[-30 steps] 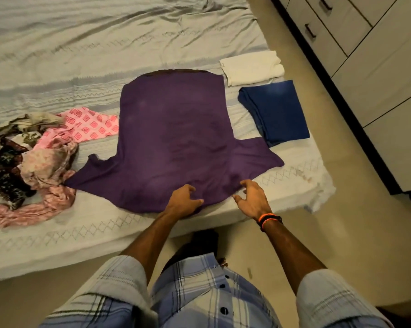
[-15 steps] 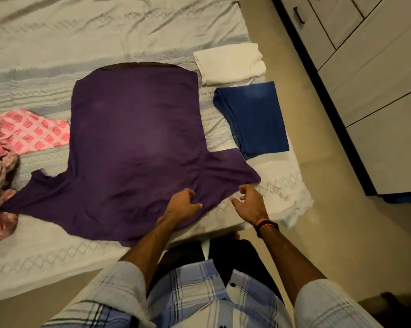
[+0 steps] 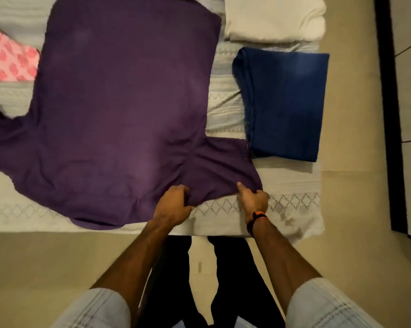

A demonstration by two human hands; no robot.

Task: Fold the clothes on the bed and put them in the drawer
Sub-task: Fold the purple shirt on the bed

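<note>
Two hands: our left hand (image 3: 175,204) now bunches the near hem of the purple shirt (image 3: 119,110), fingers curled into the cloth; our right hand (image 3: 254,200) pinches the sleeve edge, where a second ago both lay loose.
Meaning: we judge the first fold is starting.
Shirt: spread flat on the bed (image 3: 282,185).
Beyond: folded blue cloth (image 3: 285,102) and white cloth (image 3: 273,17) wait.

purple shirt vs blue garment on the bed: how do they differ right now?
The purple shirt lies spread open with sleeves out; the blue garment is folded into a rectangle. The purple shirt covers far more bed than the blue garment. Both hands, left and right, grip the purple shirt's near sleeve; the blue garment is untouched. Both are plain, dark cloth.
</note>
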